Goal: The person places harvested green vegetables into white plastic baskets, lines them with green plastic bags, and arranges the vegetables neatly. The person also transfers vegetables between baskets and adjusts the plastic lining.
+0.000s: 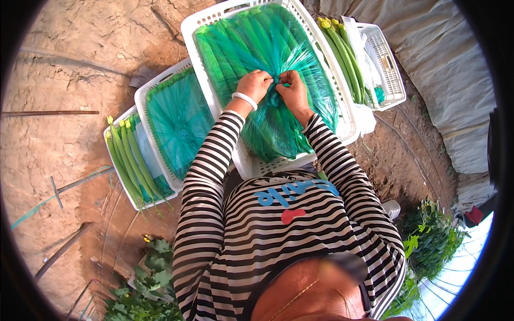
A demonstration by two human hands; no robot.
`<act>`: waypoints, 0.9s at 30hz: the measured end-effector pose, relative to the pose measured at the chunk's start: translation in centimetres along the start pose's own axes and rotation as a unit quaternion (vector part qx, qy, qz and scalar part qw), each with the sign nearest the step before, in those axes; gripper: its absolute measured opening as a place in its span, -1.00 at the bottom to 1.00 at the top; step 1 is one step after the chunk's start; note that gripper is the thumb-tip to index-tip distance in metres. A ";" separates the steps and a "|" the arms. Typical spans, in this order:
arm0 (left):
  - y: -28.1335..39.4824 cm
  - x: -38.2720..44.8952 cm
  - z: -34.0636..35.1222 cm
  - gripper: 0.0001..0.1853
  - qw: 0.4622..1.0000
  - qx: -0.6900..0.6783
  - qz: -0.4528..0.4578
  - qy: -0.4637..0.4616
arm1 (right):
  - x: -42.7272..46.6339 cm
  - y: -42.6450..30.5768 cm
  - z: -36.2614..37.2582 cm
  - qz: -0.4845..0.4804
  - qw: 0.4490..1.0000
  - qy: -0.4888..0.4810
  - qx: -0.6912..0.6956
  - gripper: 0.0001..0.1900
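Observation:
Before me stands a white plastic crate [188, 30] packed with long green vegetables, probably loofahs, under a green translucent plastic bag [261, 48]. The bag's gathered middle is pinched between the fingertips of my left hand [253, 85] and my right hand [293, 90]. Both hands are close together over the crate's centre; a white bangle [245, 99] circles my left wrist. Folds of the bag hang below my fingers, and whether they are knotted cannot be told.
A second white crate [141, 105] with a green bag over its load is at left. Long vegetables with yellow flowers [128, 160] lie in a lower crate beyond it. More [341, 56] lie by a white crate [391, 80] at right. Leafy plants [154, 277] grow behind.

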State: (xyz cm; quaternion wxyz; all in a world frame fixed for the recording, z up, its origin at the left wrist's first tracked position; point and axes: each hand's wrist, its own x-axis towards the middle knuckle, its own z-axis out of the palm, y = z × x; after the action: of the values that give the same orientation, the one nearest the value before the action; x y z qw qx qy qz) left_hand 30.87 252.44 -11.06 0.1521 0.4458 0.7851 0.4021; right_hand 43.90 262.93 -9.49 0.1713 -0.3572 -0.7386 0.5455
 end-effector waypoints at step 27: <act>8.7 -17.6 -0.5 -0.87 0.864 -0.007 -0.021 0.502 | 3.8 -5.7 -2.5 -0.391 0.769 -0.234 -0.448 -0.55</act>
State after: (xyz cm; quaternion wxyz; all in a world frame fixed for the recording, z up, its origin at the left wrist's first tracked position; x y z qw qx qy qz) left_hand 45.41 240.20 -6.19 -0.2515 0.1661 0.7613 0.5741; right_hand 40.97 266.47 -3.81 0.0121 0.0655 -0.9923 0.1048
